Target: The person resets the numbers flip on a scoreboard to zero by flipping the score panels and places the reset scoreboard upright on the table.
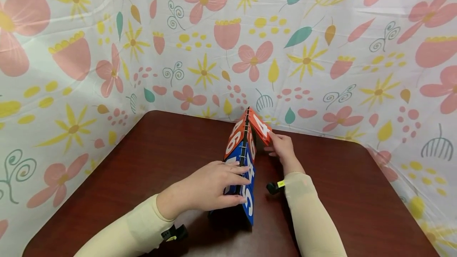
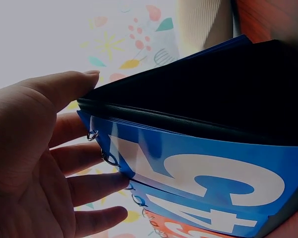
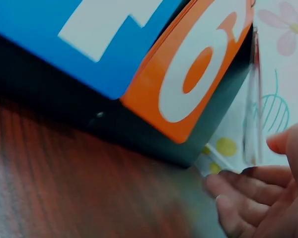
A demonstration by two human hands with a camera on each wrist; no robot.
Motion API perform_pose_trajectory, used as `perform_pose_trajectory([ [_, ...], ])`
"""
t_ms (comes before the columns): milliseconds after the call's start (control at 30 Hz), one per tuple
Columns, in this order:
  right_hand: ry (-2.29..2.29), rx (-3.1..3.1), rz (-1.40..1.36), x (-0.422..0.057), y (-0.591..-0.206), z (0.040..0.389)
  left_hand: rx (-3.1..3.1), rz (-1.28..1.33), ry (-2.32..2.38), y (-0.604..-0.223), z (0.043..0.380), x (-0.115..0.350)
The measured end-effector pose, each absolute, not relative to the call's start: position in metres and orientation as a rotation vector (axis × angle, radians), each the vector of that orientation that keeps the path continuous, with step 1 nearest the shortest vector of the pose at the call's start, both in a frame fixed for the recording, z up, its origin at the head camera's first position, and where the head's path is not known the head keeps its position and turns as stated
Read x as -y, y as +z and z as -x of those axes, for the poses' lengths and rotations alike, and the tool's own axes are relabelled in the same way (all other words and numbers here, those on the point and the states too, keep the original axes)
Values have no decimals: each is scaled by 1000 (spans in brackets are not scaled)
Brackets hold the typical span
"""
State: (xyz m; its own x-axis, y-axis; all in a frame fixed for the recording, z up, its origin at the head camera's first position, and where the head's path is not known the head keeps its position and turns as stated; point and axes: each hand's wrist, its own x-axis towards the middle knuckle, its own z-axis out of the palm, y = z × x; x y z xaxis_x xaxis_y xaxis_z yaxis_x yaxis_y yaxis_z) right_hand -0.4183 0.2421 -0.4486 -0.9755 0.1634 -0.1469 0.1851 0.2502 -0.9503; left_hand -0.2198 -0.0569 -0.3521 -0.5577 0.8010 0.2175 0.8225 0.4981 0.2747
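A black tabletop flip scoreboard [image 1: 232, 215] stands like a tent, its ringed ridge running away from me. Blue number cards [image 2: 208, 173] hang at the near end, orange-red ones [image 3: 154, 94] at the far end. My left hand [image 1: 210, 181] rests across the ridge at the near end, fingers spread over the rings. In the left wrist view its thumb is at the ridge's corner. On the right side, my right hand [image 1: 283, 148] pinches the lower edge of an orange-red card marked 4 [image 1: 260, 127], swung out from the board. That card [image 3: 254, 119] appears nearly edge-on in the right wrist view.
The scoreboard stands on a dark reddish-brown table [image 1: 171, 146] with rounded corners. A white curtain [image 1: 307, 19] with pink and yellow flowers hangs behind and at the sides, close to the table's far edge. Small black devices [image 1: 275, 187] sit at both wrists.
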Motion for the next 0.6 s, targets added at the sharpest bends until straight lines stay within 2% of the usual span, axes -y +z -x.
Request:
perform_pose_trajectory([
  [167,-1664,-2482,-271,-241,-437,413,2672,1449,-534,-353,220,57],
  [600,-1442,-2560,-127,-239,-429,409,2644,1454,-514,-353,221,55],
])
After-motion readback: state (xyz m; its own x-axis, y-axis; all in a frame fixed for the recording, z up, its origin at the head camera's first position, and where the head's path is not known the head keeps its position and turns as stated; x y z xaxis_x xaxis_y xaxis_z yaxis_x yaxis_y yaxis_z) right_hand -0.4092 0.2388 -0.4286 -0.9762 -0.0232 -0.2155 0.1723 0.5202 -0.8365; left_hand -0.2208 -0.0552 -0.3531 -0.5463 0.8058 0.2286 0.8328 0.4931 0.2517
